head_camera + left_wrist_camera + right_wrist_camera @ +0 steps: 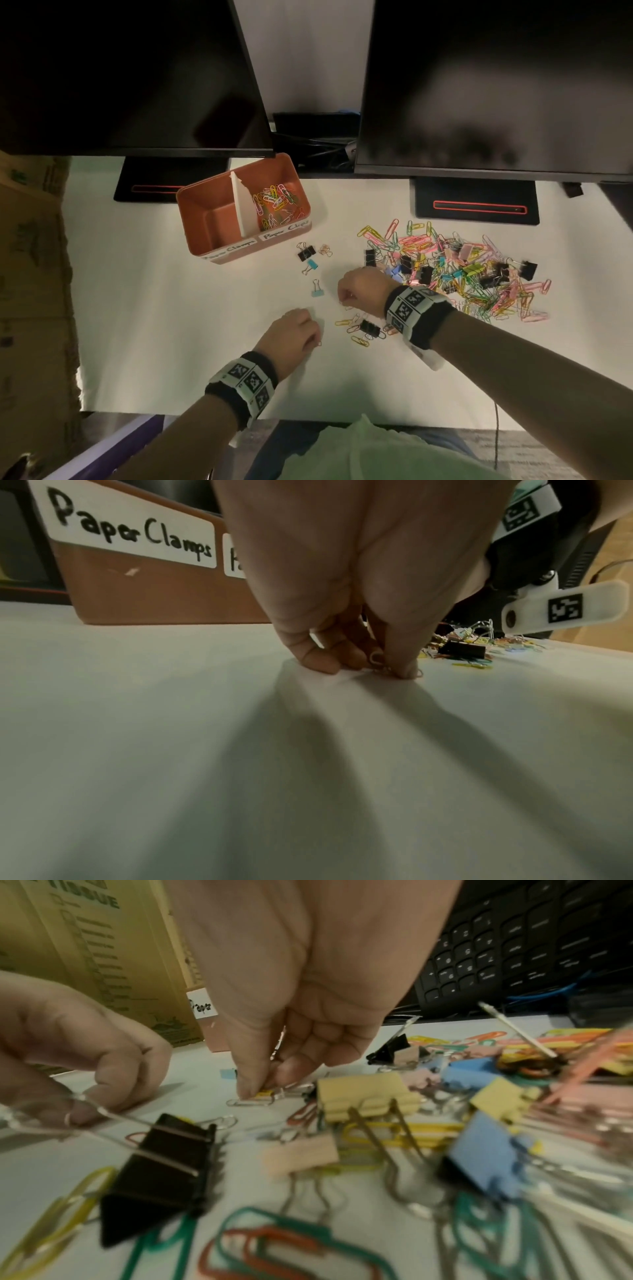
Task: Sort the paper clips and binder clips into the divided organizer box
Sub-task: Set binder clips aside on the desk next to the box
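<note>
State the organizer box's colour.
Terracotta orange box with a white divider; head view shows it best.
</note>
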Demonstrator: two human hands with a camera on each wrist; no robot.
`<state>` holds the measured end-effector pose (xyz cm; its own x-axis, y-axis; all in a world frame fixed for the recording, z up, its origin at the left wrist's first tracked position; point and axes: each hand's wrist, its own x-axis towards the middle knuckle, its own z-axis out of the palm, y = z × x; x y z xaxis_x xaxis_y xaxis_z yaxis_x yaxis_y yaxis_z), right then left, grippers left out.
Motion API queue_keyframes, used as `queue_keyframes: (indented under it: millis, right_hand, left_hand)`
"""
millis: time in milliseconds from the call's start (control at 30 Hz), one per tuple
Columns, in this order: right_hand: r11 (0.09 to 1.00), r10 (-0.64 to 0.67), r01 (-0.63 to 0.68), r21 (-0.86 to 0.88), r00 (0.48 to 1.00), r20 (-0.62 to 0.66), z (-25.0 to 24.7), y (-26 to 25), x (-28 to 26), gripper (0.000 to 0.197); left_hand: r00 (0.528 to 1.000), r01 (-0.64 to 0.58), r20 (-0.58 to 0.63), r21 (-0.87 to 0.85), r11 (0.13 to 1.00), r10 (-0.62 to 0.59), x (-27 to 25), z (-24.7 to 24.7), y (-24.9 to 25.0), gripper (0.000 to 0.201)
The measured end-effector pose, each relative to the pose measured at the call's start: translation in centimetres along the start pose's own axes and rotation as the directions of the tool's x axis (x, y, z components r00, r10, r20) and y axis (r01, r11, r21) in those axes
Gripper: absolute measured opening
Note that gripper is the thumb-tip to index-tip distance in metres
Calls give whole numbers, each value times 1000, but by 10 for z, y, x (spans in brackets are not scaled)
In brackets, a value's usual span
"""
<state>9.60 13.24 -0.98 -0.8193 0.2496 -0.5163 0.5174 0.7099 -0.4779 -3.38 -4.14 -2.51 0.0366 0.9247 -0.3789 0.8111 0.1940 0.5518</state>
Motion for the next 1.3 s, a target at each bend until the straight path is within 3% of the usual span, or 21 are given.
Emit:
queue_keyframes:
  millis: [167,267,367,433,667,767,867,1000,1167,1300]
  right_hand:
    - [999,29,-30,-22,999,-39,-1,12,-10,23]
    - [999,-21,18,-38,998,-67,-2,16,-16,21]
    - [992,-63,86,89,971,-231,-2,26,-25,13]
    - [982,-34,82,170,963,-268,-4,32,-34,10]
    - [976,9,23,216,989,-147,1,42,-71,20]
    - [991,7,-1,132,999,-42,12,46,-88,23]
    - [996,46,-48,73,999,26,25,46,-94,29]
    - [993,97,-94,74,994,-43,36,47,-84,37]
    - [996,82,-76,56,989,-126,33,47,-69,16]
    - [999,42,-42,6,991,-128,28,50,-65,14]
  left_hand:
    - [1000,23,21,-17,1000,-23,4,-2,1,16]
    - [997,-27,73,-51,998,30,8,-5,0,11]
    - [994,-56,93,-78,995,63,16,-9,4,9]
    - [997,-46,59,-99,994,52,24,-9,12,11]
    - [996,83,38,-267,960,-75,46,3,44,19]
    - [989,146,48,-248,958,-139,49,10,48,27]
    - [990,138,-22,-132,982,-142,52,13,45,28]
    - [990,105,-85,-92,990,-112,56,12,42,16]
    - [988,103,-98,-153,983,-119,58,10,39,10]
    - [988,119,-83,-158,980,-133,59,4,36,7]
